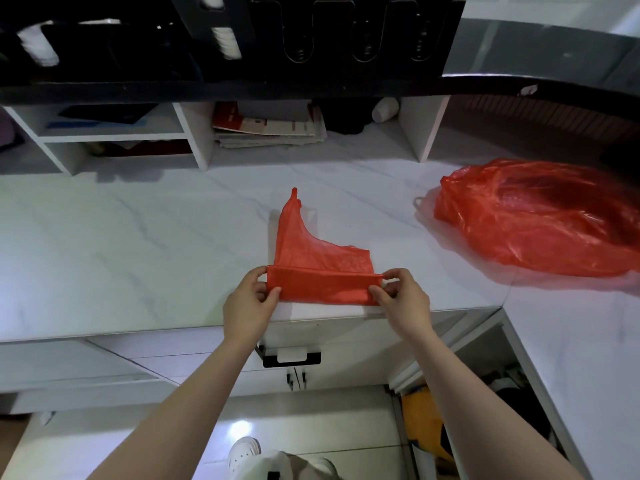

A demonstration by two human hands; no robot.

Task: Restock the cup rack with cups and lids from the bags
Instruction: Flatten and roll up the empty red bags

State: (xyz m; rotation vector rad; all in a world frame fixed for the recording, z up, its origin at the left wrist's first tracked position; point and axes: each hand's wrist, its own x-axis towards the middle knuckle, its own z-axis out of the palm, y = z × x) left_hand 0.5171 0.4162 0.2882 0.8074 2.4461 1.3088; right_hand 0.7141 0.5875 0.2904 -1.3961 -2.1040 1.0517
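A flat, empty red plastic bag point(320, 265) lies on the white marble counter point(138, 244) near its front edge, its near part folded over into a band. My left hand point(251, 299) pinches the band's left end. My right hand point(398, 296) pinches its right end. One handle of the bag points away from me. A second red bag point(540, 216), bulging and crumpled, sits at the right of the counter. The black cup rack point(346, 32) stands on the raised ledge above, with white cup stacks point(227, 43) showing in its slots at the left.
White cubbies point(114, 136) under the ledge hold papers point(270, 129) and a white bottle point(384, 109). A drawer with a black handle point(291, 358) is below the counter edge. An open compartment at lower right holds a yellow item point(422, 420).
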